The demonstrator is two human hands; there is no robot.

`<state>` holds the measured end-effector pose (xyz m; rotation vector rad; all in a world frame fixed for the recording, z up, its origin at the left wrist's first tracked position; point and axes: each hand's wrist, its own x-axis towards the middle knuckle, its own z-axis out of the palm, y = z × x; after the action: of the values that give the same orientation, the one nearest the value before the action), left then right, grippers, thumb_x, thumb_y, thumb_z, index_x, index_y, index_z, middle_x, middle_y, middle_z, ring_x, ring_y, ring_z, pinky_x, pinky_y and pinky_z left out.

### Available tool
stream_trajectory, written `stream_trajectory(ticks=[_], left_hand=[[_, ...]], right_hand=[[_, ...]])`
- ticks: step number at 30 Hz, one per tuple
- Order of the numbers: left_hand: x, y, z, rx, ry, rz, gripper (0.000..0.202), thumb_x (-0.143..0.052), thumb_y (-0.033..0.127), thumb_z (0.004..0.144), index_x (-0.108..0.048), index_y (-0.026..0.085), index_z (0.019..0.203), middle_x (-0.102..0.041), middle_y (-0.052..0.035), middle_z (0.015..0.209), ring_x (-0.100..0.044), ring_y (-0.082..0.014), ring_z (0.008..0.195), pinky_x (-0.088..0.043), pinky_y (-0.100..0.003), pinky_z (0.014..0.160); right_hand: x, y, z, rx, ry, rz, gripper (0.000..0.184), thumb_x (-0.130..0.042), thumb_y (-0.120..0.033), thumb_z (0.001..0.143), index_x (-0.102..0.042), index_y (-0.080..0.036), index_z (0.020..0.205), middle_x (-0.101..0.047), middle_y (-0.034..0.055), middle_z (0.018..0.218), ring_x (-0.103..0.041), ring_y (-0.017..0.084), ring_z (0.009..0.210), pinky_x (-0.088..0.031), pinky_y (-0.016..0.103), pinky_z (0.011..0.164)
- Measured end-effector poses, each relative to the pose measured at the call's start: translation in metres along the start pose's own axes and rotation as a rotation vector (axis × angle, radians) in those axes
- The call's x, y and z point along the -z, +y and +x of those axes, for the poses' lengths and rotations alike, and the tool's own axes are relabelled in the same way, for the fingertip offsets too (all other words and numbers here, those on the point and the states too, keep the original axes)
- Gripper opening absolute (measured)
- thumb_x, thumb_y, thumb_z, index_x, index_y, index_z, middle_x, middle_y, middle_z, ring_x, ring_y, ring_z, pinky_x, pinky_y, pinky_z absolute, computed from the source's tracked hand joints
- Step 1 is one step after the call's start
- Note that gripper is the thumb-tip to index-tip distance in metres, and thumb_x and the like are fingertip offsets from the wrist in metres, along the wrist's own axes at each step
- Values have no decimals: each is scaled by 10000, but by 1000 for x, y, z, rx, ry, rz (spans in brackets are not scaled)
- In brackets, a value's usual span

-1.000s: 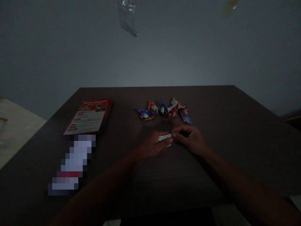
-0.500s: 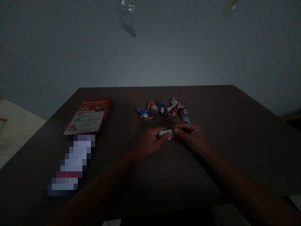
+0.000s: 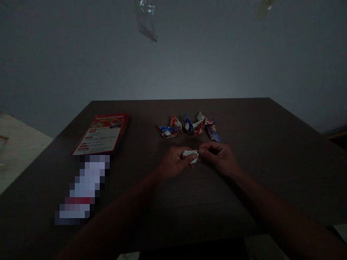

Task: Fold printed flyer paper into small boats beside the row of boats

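Between my two hands is a small folded piece of printed paper, mostly white with reddish marks. My left hand is closed on it, the thumb pressed flat across its face. At the paper's right end, my right hand pinches its edge between thumb and fingers. Just beyond the hands stand several folded paper shapes with pointed tips: a blue and red one on the left, another blue and red one in the middle, and a white and blue one on the right.
A stack of red and white printed leaflets lies on the left of the dark wooden table. Nearer to me is a blurred-out pale item. A pale wall rises behind, with a clear plastic piece on it.
The folded paper has tilted slightly, so more of its white face shows under my left thumb. Both hands keep nearly the same place, and the folded shapes have not moved.
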<state>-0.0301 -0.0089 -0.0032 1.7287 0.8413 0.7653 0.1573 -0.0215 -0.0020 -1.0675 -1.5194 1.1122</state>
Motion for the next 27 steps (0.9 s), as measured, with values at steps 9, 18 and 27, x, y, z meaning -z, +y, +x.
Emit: stream_trajectory(ticks=[9, 18, 27], left_hand=[[0, 1, 0, -15, 23, -17, 296, -563, 375, 850, -660, 102, 790, -628, -15, 623, -560, -99, 559, -390, -191, 518], [-3, 3, 5, -259, 247, 46, 138, -644, 261, 788, -653, 123, 795, -652, -52, 786, -609, -145, 755, -459, -241, 666], [-2, 6, 4, -452, 281, 187, 56, -617, 187, 786, -630, 135, 803, -633, -52, 778, -596, -131, 718, -466, -245, 642]], right_hand=[[0, -10, -1, 185, -17, -261, 227, -600, -330, 842, -659, -162, 702, -643, 22, 659, -576, 137, 618, -446, 259, 594], [-1, -10, -1, 358, 24, -377, 122, -581, -219, 842, -637, -168, 747, -621, 24, 691, -569, 132, 632, -437, 253, 581], [0, -16, -3, 486, -20, -489, 96, -548, -198, 858, -624, -184, 800, -619, 35, 724, -576, 140, 654, -446, 260, 581]])
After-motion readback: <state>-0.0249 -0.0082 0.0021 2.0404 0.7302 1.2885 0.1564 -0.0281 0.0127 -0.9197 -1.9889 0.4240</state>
